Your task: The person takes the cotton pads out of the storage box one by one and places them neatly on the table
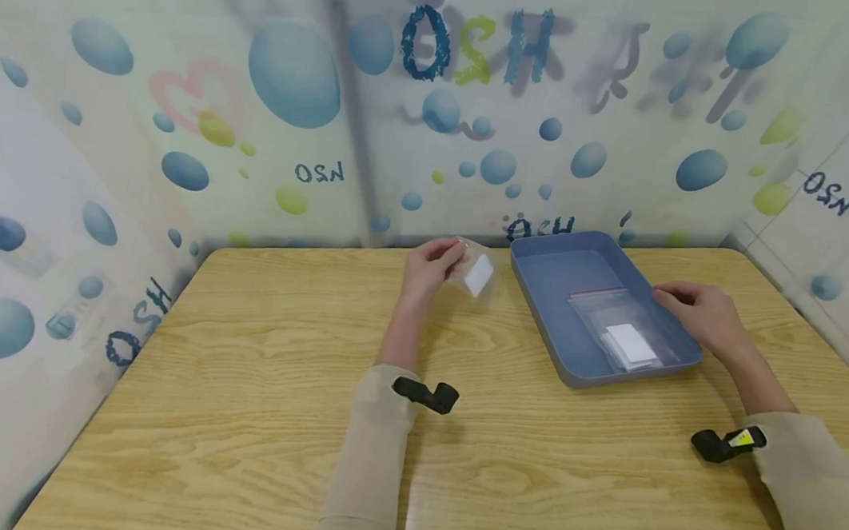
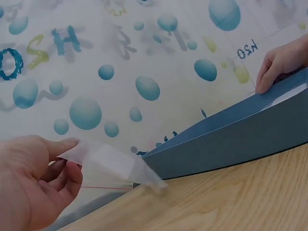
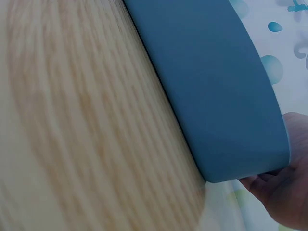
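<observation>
Between thumb and fingers, my left hand (image 1: 427,270) pinches a small clear plastic bag (image 2: 113,161) with a white rectangular piece (image 1: 478,275) inside. The bag hangs above the table, just left of a blue-grey tray (image 1: 547,323). At the tray's right side, my right hand (image 1: 706,316) grips the rim, thumb on the inner side and fingers outside. Inside the tray lies a clear zip bag (image 1: 598,306) with a red strip along its top. White rectangular pieces (image 1: 631,344) show in or under that bag; how they are stacked is hard to tell.
Everything stands on a wood-grain table (image 1: 258,416) that ends at a back wall (image 1: 291,194) with printed blue and green spots. A black wrist camera (image 1: 425,395) sits on the left sleeve, and another black camera (image 1: 728,443) is on the right sleeve.
</observation>
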Demonstrator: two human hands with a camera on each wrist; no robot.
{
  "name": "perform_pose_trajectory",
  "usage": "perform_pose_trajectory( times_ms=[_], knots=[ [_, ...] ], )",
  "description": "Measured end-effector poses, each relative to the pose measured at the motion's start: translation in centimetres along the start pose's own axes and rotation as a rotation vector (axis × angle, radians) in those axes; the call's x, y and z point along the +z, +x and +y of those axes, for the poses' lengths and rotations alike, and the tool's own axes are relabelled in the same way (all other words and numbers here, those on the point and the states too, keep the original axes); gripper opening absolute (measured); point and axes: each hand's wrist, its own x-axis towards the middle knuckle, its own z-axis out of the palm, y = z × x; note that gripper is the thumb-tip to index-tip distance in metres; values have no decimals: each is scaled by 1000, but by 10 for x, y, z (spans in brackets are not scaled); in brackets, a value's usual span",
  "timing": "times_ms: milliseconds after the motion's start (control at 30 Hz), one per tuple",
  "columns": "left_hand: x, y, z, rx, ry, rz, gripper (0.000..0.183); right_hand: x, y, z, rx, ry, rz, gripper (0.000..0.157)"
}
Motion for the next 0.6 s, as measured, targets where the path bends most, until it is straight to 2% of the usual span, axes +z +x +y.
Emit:
perform_pose_trajectory(
  times_ms=[33,100,267,333,600],
  knots=[
    [0,1,0,5,-12,-20,23,0,0,0,0,1,1,54],
    [-2,0,1,-7,6,-17,22,0,0,0,-2,0,1,54],
    [-11,-2,-2,-99,137,65,19,0,1,1,0,-4,3,54],
    [-14,-3,-3,-116,196,86,17,1,1,1,0,-5,5,54],
    [-19,-3,-8,-83,454,155,13,2,2,1,2,-17,10,54]
  ],
)
